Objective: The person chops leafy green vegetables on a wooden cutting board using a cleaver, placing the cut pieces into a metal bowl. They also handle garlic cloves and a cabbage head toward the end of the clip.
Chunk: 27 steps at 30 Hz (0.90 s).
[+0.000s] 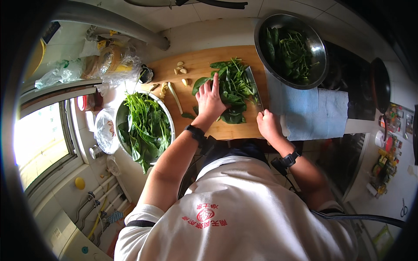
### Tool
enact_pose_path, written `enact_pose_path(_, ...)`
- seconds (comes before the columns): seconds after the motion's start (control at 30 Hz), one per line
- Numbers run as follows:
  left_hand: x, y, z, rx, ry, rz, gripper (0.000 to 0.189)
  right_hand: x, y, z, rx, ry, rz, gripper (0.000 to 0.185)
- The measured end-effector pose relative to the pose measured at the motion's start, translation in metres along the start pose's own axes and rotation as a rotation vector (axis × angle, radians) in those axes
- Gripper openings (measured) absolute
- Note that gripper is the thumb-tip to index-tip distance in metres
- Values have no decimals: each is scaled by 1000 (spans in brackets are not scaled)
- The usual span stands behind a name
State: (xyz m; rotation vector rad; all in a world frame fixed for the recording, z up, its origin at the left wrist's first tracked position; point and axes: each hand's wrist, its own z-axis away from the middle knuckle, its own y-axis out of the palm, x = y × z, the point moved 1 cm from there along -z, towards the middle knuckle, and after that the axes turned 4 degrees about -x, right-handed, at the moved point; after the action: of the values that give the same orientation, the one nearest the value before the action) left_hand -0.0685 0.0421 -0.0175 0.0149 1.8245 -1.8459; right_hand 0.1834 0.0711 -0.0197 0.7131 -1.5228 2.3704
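My left hand (209, 99) presses on a pile of leafy greens (233, 94) on a wooden cutting board (202, 55), its fingers spread over the leaves. In my right hand (269, 124) is the handle of a kitchen knife (254, 86), whose blade stands at the right side of the pile, against the cut stems. Peeled garlic cloves (183, 70) lie on the board's upper left, with pieces of ginger or similar root (163, 89) and a pale stalk (175, 98) below them. Part of the left hand's grip is hidden by the hand itself.
A bowl of long-stemmed greens (145, 124) stands left of the board. At the upper right, a steel bowl (321, 70) holds more greens beside blue cloths (310, 111). A black frying pan (380, 84) is further right; plastic bags (120, 62) lie at the upper left.
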Motion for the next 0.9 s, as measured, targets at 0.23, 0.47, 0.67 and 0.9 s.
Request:
enact_pose_path(0.23, 1, -2, -31, 215, -13, 42, 126, -4, 29, -11, 127, -10, -224, 33)
enact_pose_path(0.47, -1, 5, -24, 104, -35, 296, 102, 15, 8, -2, 305, 18, -313, 37)
enact_pose_path(0.67, -23, -30, -4, 37, -48, 351, 97, 22, -28, 18, 398, 55, -492, 29)
enact_pose_path(0.9, -96, -91, -23, -61, 88, 357, 93, 16, -102, 24, 306, 18, -676, 26)
